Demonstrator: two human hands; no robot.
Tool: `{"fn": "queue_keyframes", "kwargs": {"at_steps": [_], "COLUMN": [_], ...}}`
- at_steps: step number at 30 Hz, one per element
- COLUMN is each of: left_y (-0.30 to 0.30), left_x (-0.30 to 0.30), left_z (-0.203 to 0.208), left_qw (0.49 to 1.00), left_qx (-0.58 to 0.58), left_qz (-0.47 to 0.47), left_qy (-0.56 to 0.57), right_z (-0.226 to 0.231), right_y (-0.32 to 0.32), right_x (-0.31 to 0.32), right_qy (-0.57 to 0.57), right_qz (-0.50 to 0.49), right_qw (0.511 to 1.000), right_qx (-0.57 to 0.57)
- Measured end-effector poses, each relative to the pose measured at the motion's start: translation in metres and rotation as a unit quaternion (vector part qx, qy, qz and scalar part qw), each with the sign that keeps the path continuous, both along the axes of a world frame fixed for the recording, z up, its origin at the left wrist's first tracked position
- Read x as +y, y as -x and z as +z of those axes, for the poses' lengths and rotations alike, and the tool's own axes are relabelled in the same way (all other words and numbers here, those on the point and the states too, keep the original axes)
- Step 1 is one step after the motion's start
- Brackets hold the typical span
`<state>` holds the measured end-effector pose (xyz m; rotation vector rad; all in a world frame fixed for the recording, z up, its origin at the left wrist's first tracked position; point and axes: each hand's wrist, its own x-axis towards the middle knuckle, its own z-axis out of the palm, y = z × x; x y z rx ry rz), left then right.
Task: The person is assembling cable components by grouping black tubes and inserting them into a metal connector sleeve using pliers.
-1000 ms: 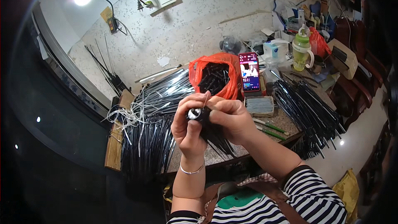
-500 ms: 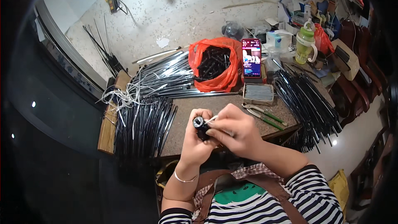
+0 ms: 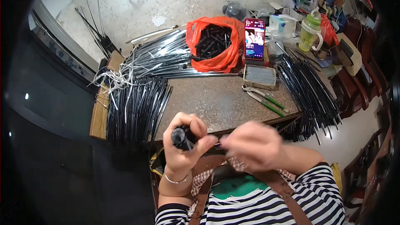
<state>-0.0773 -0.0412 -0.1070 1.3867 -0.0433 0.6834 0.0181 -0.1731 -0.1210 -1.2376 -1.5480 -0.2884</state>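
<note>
My left hand is closed round a short black cylinder with a hollow-looking round end turned up. Its thumb points across toward the other hand. Close beside it, my right hand is smeared by motion, with its fingertips pinched together. A thin light strand shows between the left thumb and the right fingertips; its kind is not clear. Both hands are over the near edge of the speckled brown table.
A red plastic bag holds several short black pieces. Bundles of black rods lie at left, more rods at right. Green-handled pliers lie by a box of thin grey pins. Behind stand a phone and green bottle.
My hands have come down toward my body and drawn apart. The right hand has pulled away from the cylinder to the right, and the left has shifted left with it.
</note>
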Motion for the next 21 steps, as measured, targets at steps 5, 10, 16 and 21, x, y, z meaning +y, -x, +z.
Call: {"fn": "queue_keyframes", "kwargs": {"at_steps": [5,10,16,21], "left_y": [0.004,-0.018,-0.021,-0.015], "left_x": [0.012,0.011,0.016,0.026], "left_z": [-0.022,-0.032,-0.027,-0.025], "left_qw": [0.999,0.996,0.996,0.986], "left_qx": [-0.035,0.087,0.071,0.066], "left_qz": [-0.015,-0.015,0.002,0.133], "left_qy": [-0.023,-0.023,-0.053,-0.078], "right_z": [-0.066,-0.101,-0.076,-0.021], "right_y": [-0.059,-0.046,-0.033,-0.021], "right_x": [-0.038,-0.049,-0.035,-0.036], "right_qy": [0.404,0.493,0.326,0.164], "right_qz": [-0.341,-0.395,-0.071,-0.158], "right_qw": [0.847,0.775,0.879,0.969], "right_qx": [0.062,0.003,0.34,-0.099]}}
